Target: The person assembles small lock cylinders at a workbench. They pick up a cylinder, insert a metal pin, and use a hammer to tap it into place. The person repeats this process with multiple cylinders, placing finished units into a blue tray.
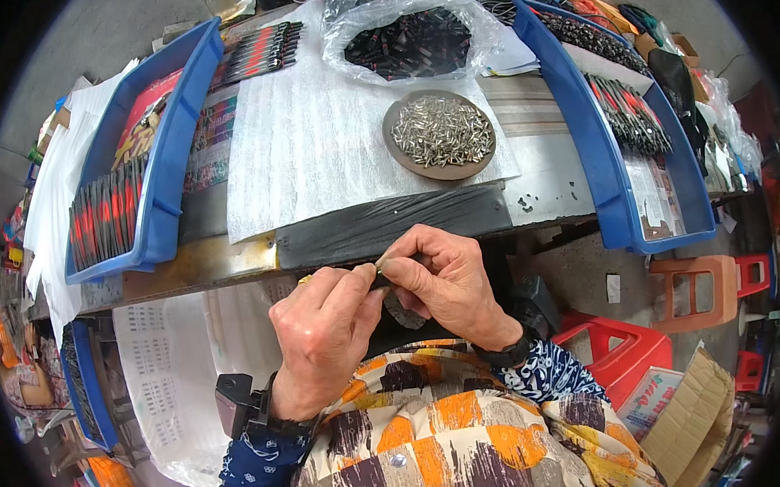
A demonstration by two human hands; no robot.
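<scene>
Right at the dial's hub, a small dark piece (380, 282), mostly hidden, fingers of left hand (319, 328) and right hand (445, 277) pinching it! Looks light, stiff, maybe slippery: take it by the ends. Beyond, the surface (548, 177): metal pins (442, 130) near one, blue trays (164, 210) at ten and two. Red stool (636, 345) past three, on the floor (586, 285).

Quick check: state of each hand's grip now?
Left hand: closed, pinching a small dark piece.
Right hand: closed, fingertips at that same piece; any second part is too small to tell.
</scene>
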